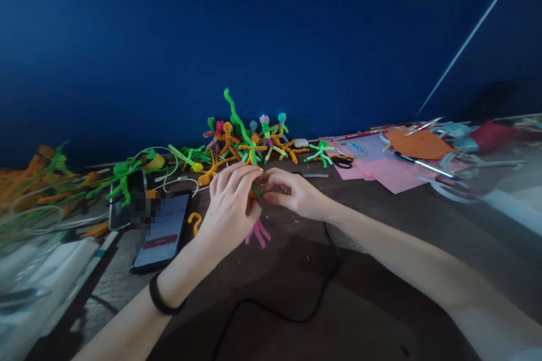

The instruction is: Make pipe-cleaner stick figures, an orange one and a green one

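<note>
A long green pipe cleaner rises from between my hands, its free end bent and pointing up. My left hand is closed round the piece it belongs to, with the back of the hand hiding most of it. From the right, my right hand meets it, thumb and fingers pinched on the green part beside my left fingertips. Pink pipe cleaner ends stick out below my left palm. A bent orange pipe cleaner lies just left of my left wrist.
Several pipe-cleaner figures stand against the blue wall. A phone lies left; more pipe cleaners pile beyond it. On the right are pink paper, black-handled scissors and a pen. A black cable crosses the table.
</note>
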A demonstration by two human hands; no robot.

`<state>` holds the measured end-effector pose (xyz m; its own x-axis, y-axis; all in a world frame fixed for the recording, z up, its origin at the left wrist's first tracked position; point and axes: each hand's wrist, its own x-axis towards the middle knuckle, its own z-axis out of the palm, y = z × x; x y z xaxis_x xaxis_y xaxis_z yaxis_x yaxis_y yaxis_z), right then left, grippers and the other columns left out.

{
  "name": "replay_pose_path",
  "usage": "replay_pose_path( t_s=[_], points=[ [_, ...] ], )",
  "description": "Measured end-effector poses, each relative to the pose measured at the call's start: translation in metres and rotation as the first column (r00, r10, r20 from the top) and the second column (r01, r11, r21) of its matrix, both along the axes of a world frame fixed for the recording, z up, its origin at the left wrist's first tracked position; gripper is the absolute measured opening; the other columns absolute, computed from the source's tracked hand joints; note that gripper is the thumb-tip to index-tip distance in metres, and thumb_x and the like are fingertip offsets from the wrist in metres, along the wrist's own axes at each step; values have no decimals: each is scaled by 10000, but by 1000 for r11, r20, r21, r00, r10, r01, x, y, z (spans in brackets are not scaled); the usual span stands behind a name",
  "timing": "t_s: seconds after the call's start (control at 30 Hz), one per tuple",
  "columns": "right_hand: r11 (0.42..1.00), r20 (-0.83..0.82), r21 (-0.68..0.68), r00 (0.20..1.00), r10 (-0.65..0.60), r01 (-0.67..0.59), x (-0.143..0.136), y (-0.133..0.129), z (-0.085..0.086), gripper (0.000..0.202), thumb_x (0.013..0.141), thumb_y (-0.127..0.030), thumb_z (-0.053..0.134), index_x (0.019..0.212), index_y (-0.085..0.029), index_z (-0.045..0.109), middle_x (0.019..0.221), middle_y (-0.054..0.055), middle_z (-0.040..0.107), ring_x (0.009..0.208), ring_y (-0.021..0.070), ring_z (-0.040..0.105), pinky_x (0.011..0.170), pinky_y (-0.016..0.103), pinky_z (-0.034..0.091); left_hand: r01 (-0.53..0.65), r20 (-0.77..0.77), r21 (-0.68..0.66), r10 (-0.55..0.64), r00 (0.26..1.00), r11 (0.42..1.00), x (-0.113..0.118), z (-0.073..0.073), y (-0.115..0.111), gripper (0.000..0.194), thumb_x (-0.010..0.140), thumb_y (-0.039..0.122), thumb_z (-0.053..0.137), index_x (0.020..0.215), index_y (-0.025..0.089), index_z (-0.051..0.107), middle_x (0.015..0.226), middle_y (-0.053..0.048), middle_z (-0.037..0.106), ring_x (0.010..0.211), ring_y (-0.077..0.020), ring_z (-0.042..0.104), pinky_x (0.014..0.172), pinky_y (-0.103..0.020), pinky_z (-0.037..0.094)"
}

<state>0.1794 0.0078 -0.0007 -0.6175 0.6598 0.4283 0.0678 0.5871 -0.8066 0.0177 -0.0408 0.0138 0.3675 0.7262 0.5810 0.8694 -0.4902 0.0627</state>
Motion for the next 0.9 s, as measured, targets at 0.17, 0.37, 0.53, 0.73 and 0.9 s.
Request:
replay_pose_path(
  t_s=[0.17,0.37,0.53,0.73,0.9],
  points=[
    [995,-23,103,1000,-5,7,2,-2,4,116,767,-180,523,682,-166,447,854,29,478,826,133,481,787,303,396,8,15,3,-9,1000,1000,-1,1,-2,297,734,117,458,1018,204,443,1090,-72,552,1140,-248,390,920,-435,320],
    [981,-42,193,998,37,-28,4,-3,6,136,775,-157,510,660,-173,439,979,60,514,960,160,485,866,348,375,1,67,22,-3,998,1000,-1,2,-1,249,716,125,487,935,204,399,1075,-87,545,1114,-253,414,899,-438,330],
    [987,-16,157,999,34,-31,3,-5,6,107,772,-140,501,678,-168,457,966,60,550,937,160,505,844,331,384,-22,48,56,19,999,998,0,2,-3,247,708,116,485,919,201,389,1076,-88,549,1103,-250,416,901,-432,330],
    [999,62,11,998,-32,31,3,-3,5,80,777,-204,505,718,-155,483,717,0,508,670,105,475,633,240,385,9,-76,125,1,997,992,-1,5,-4,211,710,107,486,897,198,452,1045,-79,575,1111,-251,420,947,-446,296],
    [998,59,-55,998,-33,36,4,-2,4,105,764,-216,524,697,-154,472,633,-27,464,593,84,431,565,217,352,42,-122,133,-26,992,990,-2,5,-3,229,703,99,493,894,226,489,1047,-51,589,1128,-246,421,980,-462,266]
  ],
)
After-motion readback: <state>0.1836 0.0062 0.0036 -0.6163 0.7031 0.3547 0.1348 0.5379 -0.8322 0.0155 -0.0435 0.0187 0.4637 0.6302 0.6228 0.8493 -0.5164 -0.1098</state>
